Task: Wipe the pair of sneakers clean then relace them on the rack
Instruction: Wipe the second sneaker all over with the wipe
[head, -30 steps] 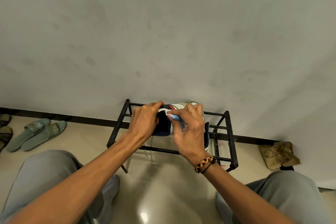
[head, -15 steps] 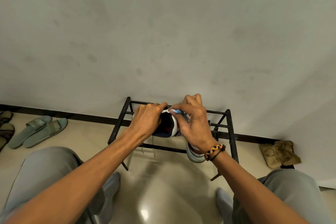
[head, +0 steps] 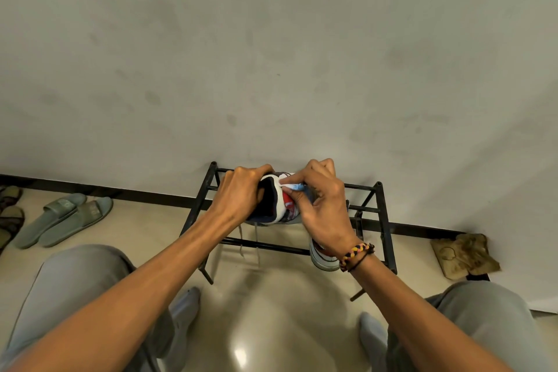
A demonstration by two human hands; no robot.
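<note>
Both hands on one sneaker, over the rack's top rails.
Left hand (head: 241, 196) curls around the sneaker (head: 276, 205) collar, gripping it; laces (head: 256, 238) dangle under it. Right hand (head: 323, 205) pinches a white-blue wipe (head: 294, 187) against the shoe's side. Second sneaker (head: 321, 258) hangs off the rack (head: 383, 220) front rail, near the right corner, mostly hidden by the wrist.

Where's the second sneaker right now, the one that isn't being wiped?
In the head view, the second sneaker sits on the black rack's right side, mostly hidden beneath the right hand and its braided wristband.
</note>
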